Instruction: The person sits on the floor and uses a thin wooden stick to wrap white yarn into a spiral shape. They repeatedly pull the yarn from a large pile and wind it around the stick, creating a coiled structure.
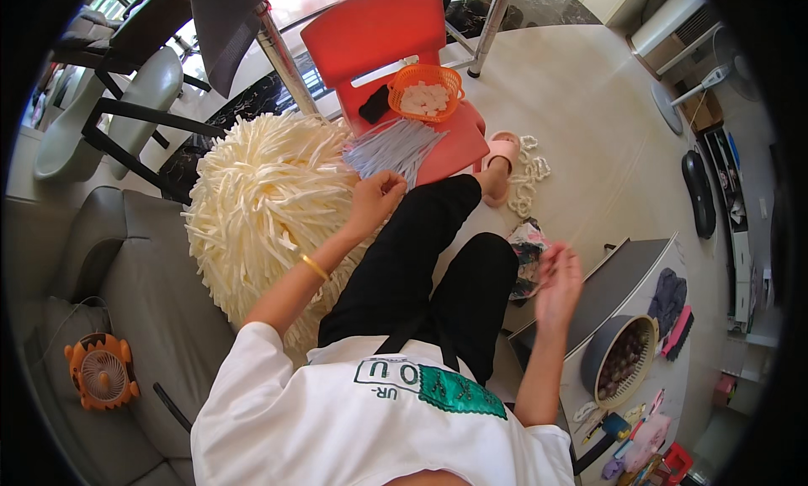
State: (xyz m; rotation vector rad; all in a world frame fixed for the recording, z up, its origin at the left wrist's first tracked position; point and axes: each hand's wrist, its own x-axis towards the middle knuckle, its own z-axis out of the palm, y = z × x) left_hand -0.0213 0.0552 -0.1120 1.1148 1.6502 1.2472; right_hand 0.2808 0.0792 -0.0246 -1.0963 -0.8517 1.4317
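My left hand (379, 195) is curled above my thigh, thumb and fingertips close together, at the near edge of a bundle of thin pale blue-grey strips (398, 145). Whether it pinches something is too small to tell. Those strips lie on the seat of a red plastic chair (379, 31). Behind them, an orange plastic basket (457, 85) holds small white pieces (425, 99), with a black item (375, 104) beside it. A big heap of cream soft strands (265, 208) stands left of my legs. My right hand (558, 284), blurred, is raised beside a floral cloth (527, 259), its fingers bent.
White braided cord (530, 177) lies on the floor near my slippered foot (499, 170). At right, a low table (663, 379) bears a colander of round dark fruit (625, 363), a pink brush (677, 331) and small items. A grey sofa (145, 259) with an orange fan (103, 372) is at left.
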